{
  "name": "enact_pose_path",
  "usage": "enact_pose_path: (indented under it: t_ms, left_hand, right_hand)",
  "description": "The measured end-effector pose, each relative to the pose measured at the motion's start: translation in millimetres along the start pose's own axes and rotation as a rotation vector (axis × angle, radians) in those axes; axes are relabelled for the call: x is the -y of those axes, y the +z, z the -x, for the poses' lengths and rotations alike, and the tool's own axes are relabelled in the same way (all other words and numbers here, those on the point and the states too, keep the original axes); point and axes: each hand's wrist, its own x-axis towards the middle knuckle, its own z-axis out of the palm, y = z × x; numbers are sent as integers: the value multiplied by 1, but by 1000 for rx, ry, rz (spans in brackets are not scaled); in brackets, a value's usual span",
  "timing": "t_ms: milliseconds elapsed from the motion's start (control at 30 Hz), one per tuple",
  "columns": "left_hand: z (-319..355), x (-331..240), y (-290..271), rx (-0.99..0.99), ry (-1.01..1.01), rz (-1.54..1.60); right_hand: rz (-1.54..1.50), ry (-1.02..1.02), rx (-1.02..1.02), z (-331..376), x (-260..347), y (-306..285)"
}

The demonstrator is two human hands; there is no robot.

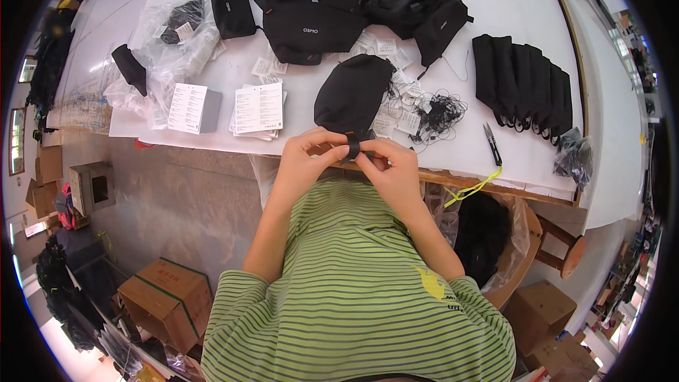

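Note:
At the table's near edge my left hand (309, 158) and my right hand (395, 170) meet, fingers closed in a pinch. Between them they hold a short black strap (353, 146), bent into a small loop. It appears to belong to the black fabric pouch (351, 92) lying just beyond my fingers, though the join is partly hidden. A small orange tab shows by the strap. To the right of the pouch are a tangle of thin black cords (440, 114) and scattered small white labels (409, 122).
Black bags (309, 28) pile up at the far side. Two stacks of printed cards (259, 110) stand left, near a clear plastic bag (152, 95). On the right lie thread snips (492, 143) with a yellow cord and a row of black pouches (523, 85). An open carton (520, 255) sits below.

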Motion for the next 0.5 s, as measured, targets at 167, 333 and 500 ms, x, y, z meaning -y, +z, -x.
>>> enact_pose_path:
  t_ms: [167, 333, 500]
  left_hand:
    - [8, -7, 6, -74, 310, -517]
    - [6, 0, 13, -232, 403, -221]
    - [10, -8, 10, -199, 213, 150]
  right_hand:
    - [100, -71, 31, 0, 0, -1]
    - [-351, 25, 85, -5, 3, -11]
    - [-705, 110, 95, -6, -6, -20]
